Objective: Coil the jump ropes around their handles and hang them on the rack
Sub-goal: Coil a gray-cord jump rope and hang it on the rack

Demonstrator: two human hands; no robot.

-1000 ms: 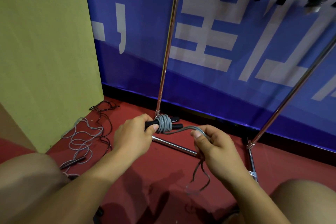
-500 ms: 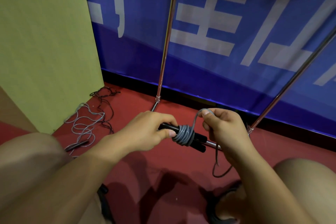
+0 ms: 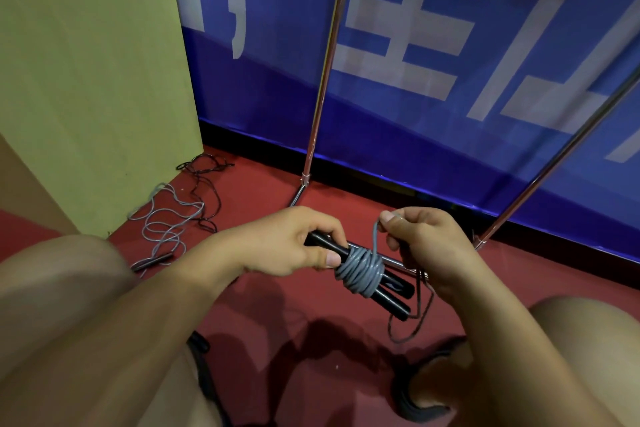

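Two bare knees frame the shot, and between them the left hand (image 3: 280, 241) grasps a pair of smooth black handles (image 3: 391, 291), cylindrical, side by side, angled down to the right over the red floor (image 3: 277, 322). Grey rope (image 3: 360, 270), glossy and round, bunches in tight coils around their middle. The right hand (image 3: 429, 246) pinches the free strand just above. Beyond, slim chrome rack poles (image 3: 325, 73) rise against a blue banner (image 3: 450, 135); far left, loose grey and dark ropes (image 3: 173, 215) sprawl beside a yellow-green panel (image 3: 90, 73).
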